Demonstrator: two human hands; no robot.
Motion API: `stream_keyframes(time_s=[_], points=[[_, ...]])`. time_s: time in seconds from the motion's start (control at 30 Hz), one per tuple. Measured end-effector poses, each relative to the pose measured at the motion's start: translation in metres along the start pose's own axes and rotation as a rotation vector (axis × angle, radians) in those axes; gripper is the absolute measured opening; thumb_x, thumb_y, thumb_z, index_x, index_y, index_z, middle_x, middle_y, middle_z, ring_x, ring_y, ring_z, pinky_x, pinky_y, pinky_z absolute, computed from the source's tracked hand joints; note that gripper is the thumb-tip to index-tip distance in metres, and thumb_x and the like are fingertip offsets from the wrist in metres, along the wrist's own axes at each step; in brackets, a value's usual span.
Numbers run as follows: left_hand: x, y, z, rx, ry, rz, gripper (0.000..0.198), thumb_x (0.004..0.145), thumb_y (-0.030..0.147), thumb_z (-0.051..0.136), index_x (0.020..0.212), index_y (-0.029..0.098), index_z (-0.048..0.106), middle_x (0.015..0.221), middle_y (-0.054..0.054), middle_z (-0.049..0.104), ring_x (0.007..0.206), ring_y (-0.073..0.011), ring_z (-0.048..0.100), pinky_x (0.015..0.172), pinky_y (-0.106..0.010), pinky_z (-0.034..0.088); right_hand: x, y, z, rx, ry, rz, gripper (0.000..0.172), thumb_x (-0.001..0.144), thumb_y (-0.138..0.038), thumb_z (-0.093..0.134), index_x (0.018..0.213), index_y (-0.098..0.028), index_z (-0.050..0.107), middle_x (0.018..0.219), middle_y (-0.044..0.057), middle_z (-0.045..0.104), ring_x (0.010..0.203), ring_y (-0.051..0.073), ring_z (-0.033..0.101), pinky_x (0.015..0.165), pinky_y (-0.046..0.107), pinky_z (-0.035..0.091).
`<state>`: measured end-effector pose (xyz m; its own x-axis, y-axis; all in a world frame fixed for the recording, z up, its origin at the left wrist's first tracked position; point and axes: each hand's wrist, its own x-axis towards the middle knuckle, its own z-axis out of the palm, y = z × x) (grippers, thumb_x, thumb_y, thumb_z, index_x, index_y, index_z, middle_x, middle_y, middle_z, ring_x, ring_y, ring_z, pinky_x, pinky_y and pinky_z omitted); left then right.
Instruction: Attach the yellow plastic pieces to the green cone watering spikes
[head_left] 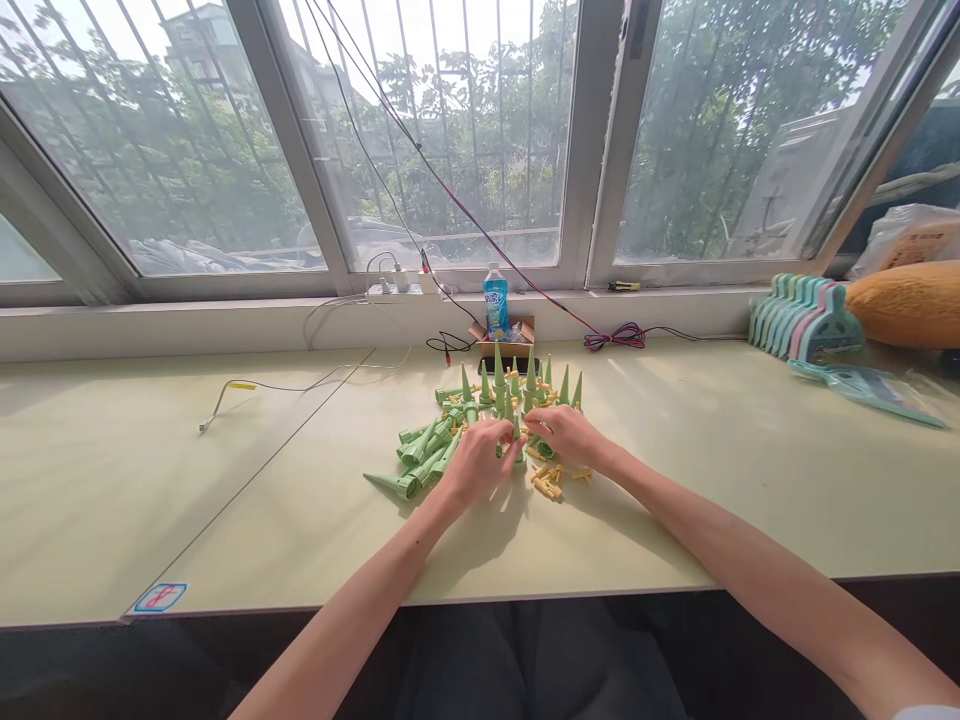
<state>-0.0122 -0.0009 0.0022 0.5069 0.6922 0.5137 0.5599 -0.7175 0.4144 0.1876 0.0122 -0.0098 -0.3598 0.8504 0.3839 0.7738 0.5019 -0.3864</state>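
My left hand is closed, with fingers and thumb around a green plastic spike that points upward. To its right, my right hand has its fingers pinched together among the pieces; what lies between the fingertips is too small to make out. Behind both hands, several green cone-shaped spikes stand upright with small yellow plastic parts among them. More green spikes lie in a heap left of my left hand. Loose yellow parts lie on the table just below my right hand.
A blue-labelled bottle stands in a small cardboard box behind the pieces, with a dark phone-like slab before it. Coiled cable lies at the back. Pastel plastic pieces stand at the right. A thin cable crosses the left.
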Motion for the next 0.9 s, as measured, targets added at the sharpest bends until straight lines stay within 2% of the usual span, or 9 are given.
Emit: stream_keyframes(time_s=[0.3, 0.43, 0.63, 0.73, 0.9], points=[[0.000, -0.002, 0.001, 0.010, 0.026, -0.003, 0.022, 0.090, 0.030, 0.053, 0.071, 0.019, 0.054, 0.074, -0.003, 0.064, 0.066, -0.0165, 0.057, 0.065, -0.029, 0.043, -0.001, -0.004, 0.005, 0.104, 0.066, 0.074, 0.015, 0.090, -0.024, 0.056, 0.091, -0.019, 0.071, 0.086, 0.003, 0.073, 0.070, 0.014, 0.060, 0.067, 0.024, 0.041], [0.000, -0.001, 0.000, 0.015, 0.040, -0.009, 0.023, 0.090, 0.029, 0.054, 0.069, 0.019, 0.053, 0.073, -0.002, 0.064, 0.066, -0.0163, 0.057, 0.066, -0.029, 0.043, -0.002, -0.007, 0.007, 0.145, 0.122, 0.092, 0.015, 0.090, -0.023, 0.055, 0.089, -0.018, 0.070, 0.087, 0.003, 0.074, 0.072, 0.015, 0.062, 0.069, 0.025, 0.043], [0.000, -0.001, 0.000, 0.016, 0.046, -0.014, 0.024, 0.090, 0.030, 0.054, 0.069, 0.019, 0.052, 0.072, -0.002, 0.064, 0.066, -0.0156, 0.057, 0.066, -0.029, 0.044, -0.005, -0.014, 0.007, 0.185, 0.201, 0.152, 0.013, 0.086, -0.025, 0.058, 0.087, -0.019, 0.069, 0.090, 0.003, 0.075, 0.083, 0.017, 0.067, 0.071, 0.026, 0.046], [0.000, -0.001, 0.000, 0.015, 0.053, -0.007, 0.023, 0.090, 0.029, 0.055, 0.069, 0.018, 0.052, 0.072, -0.001, 0.064, 0.065, -0.0150, 0.057, 0.066, -0.028, 0.044, -0.006, -0.015, 0.008, 0.214, 0.209, 0.197, 0.011, 0.081, -0.027, 0.061, 0.088, -0.021, 0.069, 0.092, 0.002, 0.075, 0.088, 0.019, 0.068, 0.072, 0.027, 0.048], [0.000, -0.002, 0.001, 0.012, 0.061, 0.006, 0.022, 0.089, 0.027, 0.056, 0.070, 0.018, 0.052, 0.071, -0.001, 0.064, 0.065, -0.0145, 0.057, 0.066, -0.028, 0.044, -0.006, -0.014, 0.012, 0.227, 0.203, 0.213, 0.010, 0.077, -0.027, 0.064, 0.084, -0.021, 0.068, 0.088, 0.001, 0.075, 0.084, 0.019, 0.068, 0.072, 0.028, 0.048]])
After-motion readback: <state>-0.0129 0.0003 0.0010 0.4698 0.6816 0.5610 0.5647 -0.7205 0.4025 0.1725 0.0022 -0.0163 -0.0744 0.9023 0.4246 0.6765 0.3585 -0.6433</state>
